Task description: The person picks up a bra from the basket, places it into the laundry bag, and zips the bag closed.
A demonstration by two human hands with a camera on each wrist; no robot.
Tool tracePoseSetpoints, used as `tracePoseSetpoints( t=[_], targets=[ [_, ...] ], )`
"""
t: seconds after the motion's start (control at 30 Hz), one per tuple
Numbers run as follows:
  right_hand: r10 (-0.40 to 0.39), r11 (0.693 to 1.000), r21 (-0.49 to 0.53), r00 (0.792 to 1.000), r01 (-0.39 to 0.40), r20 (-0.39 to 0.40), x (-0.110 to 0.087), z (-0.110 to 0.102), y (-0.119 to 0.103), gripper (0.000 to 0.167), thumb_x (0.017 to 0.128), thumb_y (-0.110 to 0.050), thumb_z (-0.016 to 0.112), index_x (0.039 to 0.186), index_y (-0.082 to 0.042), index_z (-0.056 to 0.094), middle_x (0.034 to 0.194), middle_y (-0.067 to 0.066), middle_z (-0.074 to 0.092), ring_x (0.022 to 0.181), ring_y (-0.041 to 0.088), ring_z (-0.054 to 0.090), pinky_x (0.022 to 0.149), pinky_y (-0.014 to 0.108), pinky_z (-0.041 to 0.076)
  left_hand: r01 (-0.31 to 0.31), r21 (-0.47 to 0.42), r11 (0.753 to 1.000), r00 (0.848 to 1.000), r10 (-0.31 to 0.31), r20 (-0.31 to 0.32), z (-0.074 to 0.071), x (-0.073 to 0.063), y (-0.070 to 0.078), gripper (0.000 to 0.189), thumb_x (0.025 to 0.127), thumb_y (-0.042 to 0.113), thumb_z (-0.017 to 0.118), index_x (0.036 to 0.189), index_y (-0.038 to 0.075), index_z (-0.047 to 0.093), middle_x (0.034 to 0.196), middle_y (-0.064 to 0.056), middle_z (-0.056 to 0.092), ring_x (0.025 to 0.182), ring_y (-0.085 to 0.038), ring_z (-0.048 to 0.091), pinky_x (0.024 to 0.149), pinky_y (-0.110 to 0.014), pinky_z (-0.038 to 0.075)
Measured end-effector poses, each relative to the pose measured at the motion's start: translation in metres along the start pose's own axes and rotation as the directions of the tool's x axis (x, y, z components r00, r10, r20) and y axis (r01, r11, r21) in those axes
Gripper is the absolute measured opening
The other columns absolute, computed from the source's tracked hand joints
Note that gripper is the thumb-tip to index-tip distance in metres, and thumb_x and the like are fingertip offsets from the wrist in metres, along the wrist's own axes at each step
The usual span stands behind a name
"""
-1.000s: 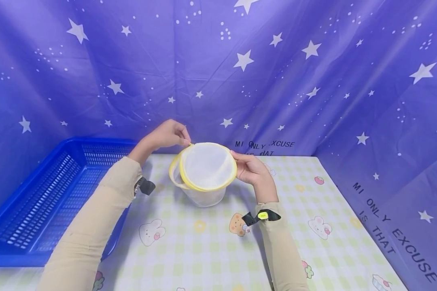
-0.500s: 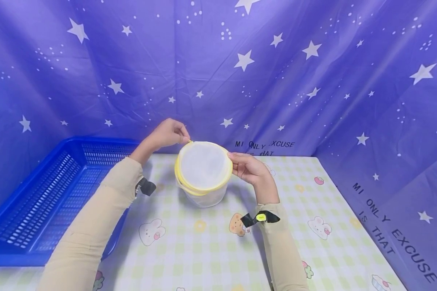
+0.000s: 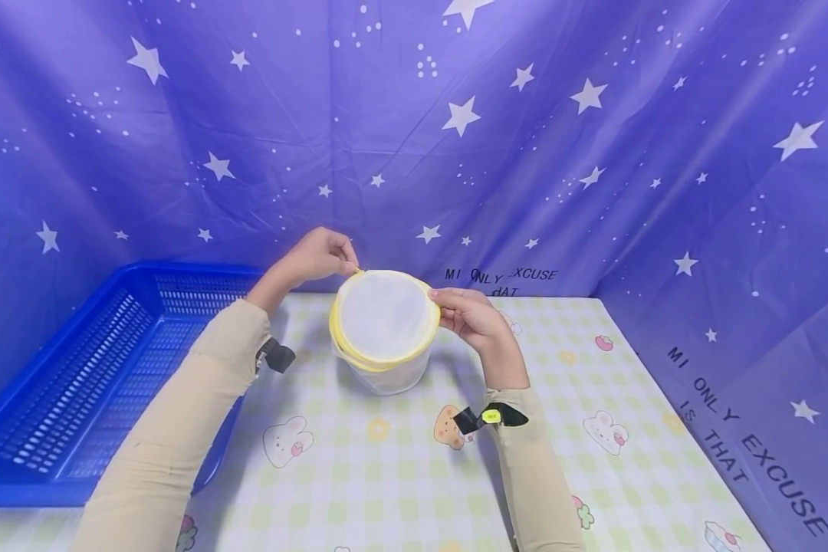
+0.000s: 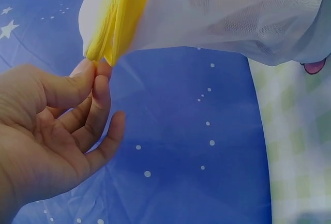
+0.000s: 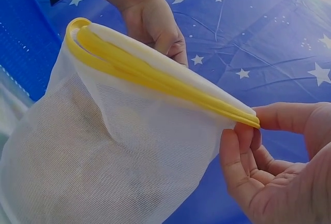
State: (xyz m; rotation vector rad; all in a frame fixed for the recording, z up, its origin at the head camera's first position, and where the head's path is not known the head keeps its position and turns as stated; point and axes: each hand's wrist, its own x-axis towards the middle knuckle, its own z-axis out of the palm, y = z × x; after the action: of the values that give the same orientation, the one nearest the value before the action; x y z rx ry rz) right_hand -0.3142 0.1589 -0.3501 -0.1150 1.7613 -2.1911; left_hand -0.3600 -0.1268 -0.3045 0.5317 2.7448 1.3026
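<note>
A white mesh laundry bag (image 3: 393, 379) with yellow trim stands upright on the table, its round lid (image 3: 386, 314) lying over the top. My left hand (image 3: 320, 253) pinches the yellow edge at the back left; in the left wrist view its thumb and forefinger meet at the tip of the trim (image 4: 120, 22). Whether a zip pull sits between them is hidden. On the other side my right hand (image 3: 472, 316) pinches the rim between thumb and fingers, as the right wrist view shows. There, the yellow edges (image 5: 155, 81) of lid and body lie close together, with a small gap at the far end.
A blue perforated plastic basket (image 3: 134, 483) stands on the left, beside the left forearm. The table has a green-and-white checked cloth (image 3: 400, 491) with cartoon prints. A purple starry curtain (image 3: 400, 100) hangs behind and to the right.
Over the last second the lid has shifted left, and the wide gap on the bag's left side has narrowed. My right hand moved slightly left with the rim. The left hand barely moved.
</note>
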Motion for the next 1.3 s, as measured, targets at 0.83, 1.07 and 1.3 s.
tracePoseSetpoints(
  t=[0.83,1.07,1.3],
  targets=[
    [0.025,0.997,0.076,0.996,-0.019,-0.089,0.0035,-0.0057,0.0015,0.03,0.1,0.001,0.055,0.083,-0.012,0.074,0.079,-0.003,0.073,0.07,0.006,0.068,0.068,0.018,0.059,0.025,-0.038,0.999,0.999,-0.024,0.037,-0.0029,-0.0021,0.0004,0.004,0.088,-0.003,0.072,0.084,-0.002,0.071,0.074,-0.003,0.068,0.075,-0.014,0.06,0.077,-0.028,0.049],
    [0.028,0.995,0.099,0.995,-0.019,-0.094,0.0068,-0.009,0.0039,0.03,0.101,0.001,0.055,0.083,-0.013,0.075,0.081,-0.001,0.073,0.072,0.008,0.069,0.069,0.02,0.06,0.024,-0.059,0.998,0.999,-0.023,0.023,-0.0021,-0.0015,0.0008,0.006,0.089,-0.003,0.071,0.085,0.001,0.072,0.079,-0.005,0.069,0.079,-0.016,0.062,0.082,-0.032,0.053],
    [0.038,0.998,0.051,0.999,-0.036,-0.031,0.0079,-0.0095,0.0063,0.026,0.101,-0.002,0.056,0.086,-0.013,0.075,0.081,-0.002,0.072,0.073,0.009,0.068,0.071,0.021,0.06,0.05,-0.035,0.998,0.999,-0.05,0.001,0.0003,-0.0009,0.0,0.004,0.092,0.003,0.071,0.09,0.0,0.071,0.094,-0.014,0.073,0.088,-0.022,0.065,0.089,-0.039,0.056]
  ],
)
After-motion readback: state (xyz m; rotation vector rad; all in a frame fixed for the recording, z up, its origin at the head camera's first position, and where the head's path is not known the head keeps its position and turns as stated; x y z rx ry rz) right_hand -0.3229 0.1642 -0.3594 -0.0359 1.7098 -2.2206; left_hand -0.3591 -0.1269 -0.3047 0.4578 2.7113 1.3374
